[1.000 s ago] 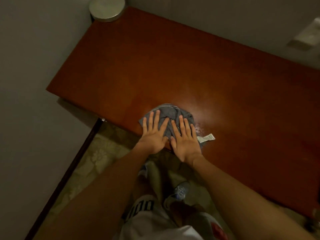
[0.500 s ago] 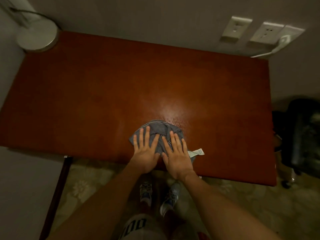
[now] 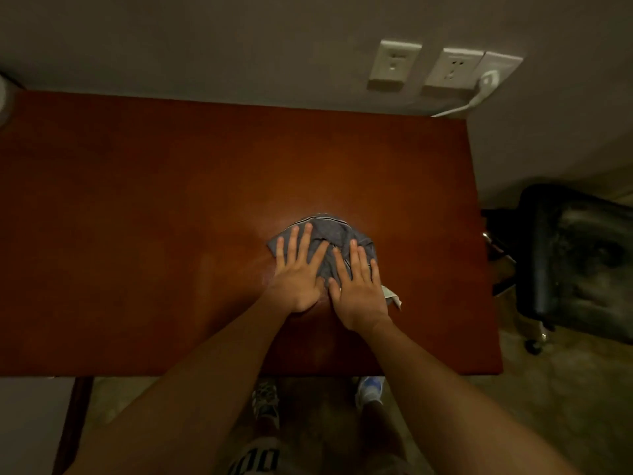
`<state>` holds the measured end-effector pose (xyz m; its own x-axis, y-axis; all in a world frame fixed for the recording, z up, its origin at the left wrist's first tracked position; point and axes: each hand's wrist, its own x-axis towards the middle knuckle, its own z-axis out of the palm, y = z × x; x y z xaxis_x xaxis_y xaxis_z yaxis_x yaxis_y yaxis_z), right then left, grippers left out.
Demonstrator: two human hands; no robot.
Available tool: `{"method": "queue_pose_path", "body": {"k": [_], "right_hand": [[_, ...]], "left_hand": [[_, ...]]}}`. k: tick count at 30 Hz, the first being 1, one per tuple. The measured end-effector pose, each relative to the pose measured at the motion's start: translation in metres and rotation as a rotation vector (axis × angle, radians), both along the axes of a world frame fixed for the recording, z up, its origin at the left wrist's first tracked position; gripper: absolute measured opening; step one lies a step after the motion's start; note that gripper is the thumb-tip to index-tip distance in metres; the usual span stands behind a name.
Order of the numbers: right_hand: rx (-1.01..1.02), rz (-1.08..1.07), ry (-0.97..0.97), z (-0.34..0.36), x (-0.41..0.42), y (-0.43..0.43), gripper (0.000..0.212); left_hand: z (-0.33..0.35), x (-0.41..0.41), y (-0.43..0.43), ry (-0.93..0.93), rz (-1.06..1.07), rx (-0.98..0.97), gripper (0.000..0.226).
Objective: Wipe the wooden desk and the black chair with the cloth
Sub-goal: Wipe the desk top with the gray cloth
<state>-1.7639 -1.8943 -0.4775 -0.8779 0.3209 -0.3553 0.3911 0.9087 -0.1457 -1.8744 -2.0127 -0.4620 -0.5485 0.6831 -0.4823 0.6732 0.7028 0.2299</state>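
A crumpled grey cloth (image 3: pixel 330 234) with a white tag lies near the middle of the reddish wooden desk (image 3: pixel 154 217). My left hand (image 3: pixel 298 274) and my right hand (image 3: pixel 358 291) press flat on the cloth side by side, fingers straight and spread, pointing towards the wall. The palms cover the cloth's near part. The black chair (image 3: pixel 575 262) stands on the floor to the right of the desk, apart from both hands.
The desk's back edge meets a grey wall with wall sockets (image 3: pixel 445 68) and a white plug with its cable (image 3: pixel 479 92). A round lamp base (image 3: pixel 4 101) shows at the far left corner. A dark desk leg (image 3: pixel 73 423) stands at the lower left.
Both hands have pushed the cloth away from the front edge towards the middle of the desk. My view has swung right, bringing the sockets and the chair into sight.
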Motion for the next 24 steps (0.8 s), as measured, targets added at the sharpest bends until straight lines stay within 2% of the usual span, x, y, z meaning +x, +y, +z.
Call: {"method": "queue_pose_path", "body": {"k": [8, 15, 24], "right_hand": [[-0.019, 0.025, 0.057, 0.001, -0.009, 0.117, 0.068], [0.019, 0.097, 0.082, -0.006, -0.02, 0.225, 0.065], [0.054, 0.055, 0.202, -0.02, -0.054, 0.322, 0.062]], "left_hand": [[0.004, 0.001, 0.113, 0.056, 0.061, 0.003, 0.077], [0.005, 0.0, 0.216, -0.002, 0.156, -0.021, 0.076], [-0.001, -0.04, 0.315, 0.023, 0.132, 0.057, 0.074]]}}
